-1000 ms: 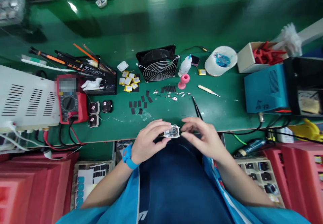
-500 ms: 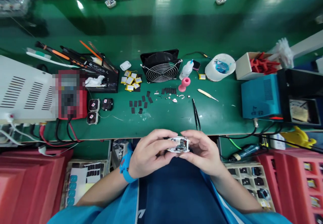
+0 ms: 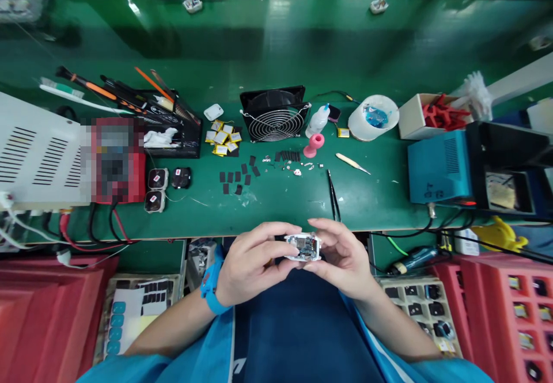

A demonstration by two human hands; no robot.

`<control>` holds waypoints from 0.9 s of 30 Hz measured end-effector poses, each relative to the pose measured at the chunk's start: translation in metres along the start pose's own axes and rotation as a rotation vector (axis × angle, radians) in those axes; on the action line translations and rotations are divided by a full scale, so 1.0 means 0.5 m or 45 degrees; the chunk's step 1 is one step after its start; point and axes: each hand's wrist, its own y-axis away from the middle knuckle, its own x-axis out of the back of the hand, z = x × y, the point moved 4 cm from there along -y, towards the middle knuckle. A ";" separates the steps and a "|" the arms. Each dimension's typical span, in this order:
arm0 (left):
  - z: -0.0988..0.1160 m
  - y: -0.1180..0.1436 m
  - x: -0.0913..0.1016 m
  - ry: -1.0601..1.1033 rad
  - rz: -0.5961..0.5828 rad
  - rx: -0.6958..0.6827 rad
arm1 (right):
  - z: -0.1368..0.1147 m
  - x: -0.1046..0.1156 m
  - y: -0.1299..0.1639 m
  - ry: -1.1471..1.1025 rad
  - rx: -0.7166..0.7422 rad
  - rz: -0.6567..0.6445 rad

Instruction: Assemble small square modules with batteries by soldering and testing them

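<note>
1. Left hand (image 3: 250, 268) gripped the case (image 3: 307, 249) by its left end.
2. Right hand (image 3: 347, 263) held its right end, fingers curled.
3. I saw the case at the front edge of the bench (image 3: 276, 210), near the tweezers (image 3: 332, 196).

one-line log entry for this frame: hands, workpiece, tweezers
left hand: holding white-framed device | right hand: on its other end | device: open, circuitry showing | tweezers: on green bench, unheld

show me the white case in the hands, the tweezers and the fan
white case (image 3: 308, 248): head view, on the parts inside its open face
tweezers (image 3: 332, 194): head view, on the dark arms, about midway along
fan (image 3: 279, 121): head view, on the round wire guard
</note>
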 end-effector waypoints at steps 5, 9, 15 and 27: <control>-0.003 0.007 -0.003 0.014 -0.009 0.012 | 0.004 0.004 0.004 0.053 -0.050 0.012; -0.004 0.010 -0.003 0.015 -0.010 -0.002 | 0.010 0.006 0.006 0.072 -0.084 0.016; -0.006 0.011 -0.003 0.023 -0.019 0.002 | 0.011 0.005 0.005 0.039 -0.087 0.010; -0.008 0.015 -0.001 -0.014 -0.041 0.003 | 0.014 0.003 0.004 0.013 -0.085 -0.019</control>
